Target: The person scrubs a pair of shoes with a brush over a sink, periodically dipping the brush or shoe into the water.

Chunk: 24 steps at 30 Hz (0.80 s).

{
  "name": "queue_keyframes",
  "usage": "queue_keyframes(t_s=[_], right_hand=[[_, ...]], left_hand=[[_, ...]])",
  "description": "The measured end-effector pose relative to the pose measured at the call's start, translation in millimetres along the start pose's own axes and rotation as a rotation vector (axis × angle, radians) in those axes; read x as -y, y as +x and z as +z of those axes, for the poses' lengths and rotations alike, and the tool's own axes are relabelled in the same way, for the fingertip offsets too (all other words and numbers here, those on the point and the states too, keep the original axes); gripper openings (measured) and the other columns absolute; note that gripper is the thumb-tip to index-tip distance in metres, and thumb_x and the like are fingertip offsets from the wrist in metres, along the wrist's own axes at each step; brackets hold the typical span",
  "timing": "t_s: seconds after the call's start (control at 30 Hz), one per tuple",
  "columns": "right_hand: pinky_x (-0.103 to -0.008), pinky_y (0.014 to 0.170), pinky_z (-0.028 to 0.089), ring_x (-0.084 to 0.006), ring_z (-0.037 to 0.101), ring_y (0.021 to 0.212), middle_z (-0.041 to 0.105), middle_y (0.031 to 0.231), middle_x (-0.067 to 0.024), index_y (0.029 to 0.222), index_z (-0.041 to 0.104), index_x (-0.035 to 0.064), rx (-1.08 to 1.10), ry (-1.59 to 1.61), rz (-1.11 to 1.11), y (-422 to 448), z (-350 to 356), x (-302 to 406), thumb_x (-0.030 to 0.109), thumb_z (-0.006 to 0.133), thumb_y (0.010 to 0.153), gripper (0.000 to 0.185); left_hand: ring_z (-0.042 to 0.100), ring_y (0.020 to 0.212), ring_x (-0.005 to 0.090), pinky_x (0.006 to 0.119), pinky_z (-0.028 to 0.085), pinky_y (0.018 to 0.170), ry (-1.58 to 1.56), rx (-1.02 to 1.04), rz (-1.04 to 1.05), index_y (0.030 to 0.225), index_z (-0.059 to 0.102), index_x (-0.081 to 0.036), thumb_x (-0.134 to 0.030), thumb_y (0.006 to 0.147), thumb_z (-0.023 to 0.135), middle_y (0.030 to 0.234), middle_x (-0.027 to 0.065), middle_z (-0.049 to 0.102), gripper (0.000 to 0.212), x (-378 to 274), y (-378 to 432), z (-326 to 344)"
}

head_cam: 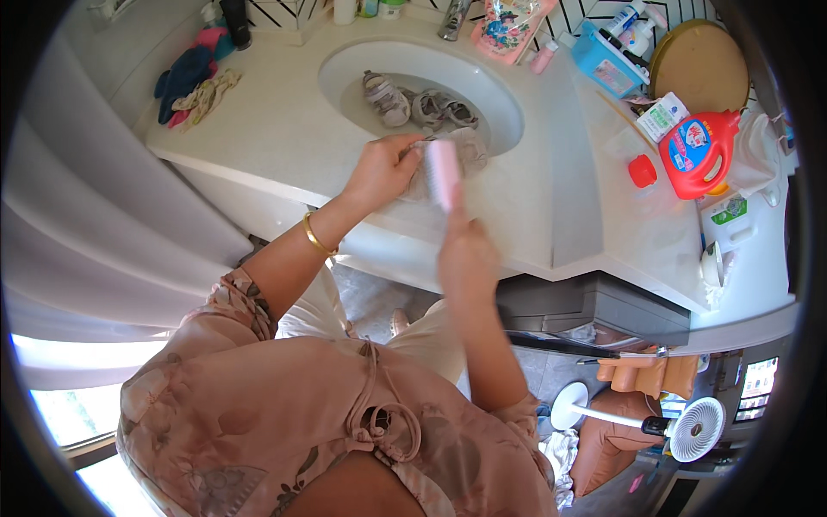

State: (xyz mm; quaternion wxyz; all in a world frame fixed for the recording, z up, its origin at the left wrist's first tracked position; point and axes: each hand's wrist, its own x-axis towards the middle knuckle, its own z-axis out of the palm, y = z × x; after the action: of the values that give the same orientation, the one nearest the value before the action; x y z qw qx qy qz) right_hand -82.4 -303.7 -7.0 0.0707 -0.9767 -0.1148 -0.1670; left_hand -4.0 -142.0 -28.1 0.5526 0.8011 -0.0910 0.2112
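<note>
At the front rim of the oval washbasin (pixel 504 123), my left hand (pixel 386 169) grips a pale fabric item (pixel 470 147), perhaps a shoe; the hand and a brush partly hide it. My right hand (pixel 470 255) is closed around the handle of a pink scrubbing brush (pixel 443 169), bristles facing left against the item. Motion blurs both the brush and that hand. Behind them, a light sneaker (pixel 387 98) leans in the basin's cloudy water. Beside it, to the right, are more pale shoes (pixel 429 108) with dark openings.
Damp cloths (pixel 187 81) lie on the counter (pixel 271 129) at left. On the right stand a red detergent jug (pixel 699 154), a red cap (pixel 642 171), a blue basket (pixel 607 64) of bottles and a white jug (pixel 730 223). A grey curtain (pixel 97 213) hangs at left.
</note>
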Motion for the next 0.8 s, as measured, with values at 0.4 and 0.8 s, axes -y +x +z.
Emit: queue_keyframes(t_s=[0.4, 0.8], right_hand=[[-0.0424, 0.057, 0.05, -0.0315, 0.062, 0.064, 0.059, 0.076, -0.0179, 0.138, 0.031, 0.0057, 0.125, -0.037, -0.009, -3, -6, -13, 0.01, 0.044, 0.087, 0.053], [-0.0429, 0.055, 0.049, -0.0326, 0.06, 0.06, 0.059, 0.075, -0.0176, 0.135, 0.038, 0.005, 0.054, -0.02, 0.097, 13, -2, -28, 0.012, 0.042, 0.089, 0.047]], left_hand=[[0.048, 0.053, 0.0089, 0.026, 0.043, 0.052, -0.006, 0.026, -0.026, 0.11, 0.06, 0.002, -0.013, 0.086, 0.056, 0.067, 0.0105, 0.061, 0.028, -5, -3, -2], [0.049, 0.058, 0.0076, 0.025, 0.043, 0.054, 0.023, 0.051, -0.011, 0.111, 0.059, 0.002, -0.011, 0.088, 0.054, 0.07, 0.0087, 0.062, 0.028, -8, -3, -1]])
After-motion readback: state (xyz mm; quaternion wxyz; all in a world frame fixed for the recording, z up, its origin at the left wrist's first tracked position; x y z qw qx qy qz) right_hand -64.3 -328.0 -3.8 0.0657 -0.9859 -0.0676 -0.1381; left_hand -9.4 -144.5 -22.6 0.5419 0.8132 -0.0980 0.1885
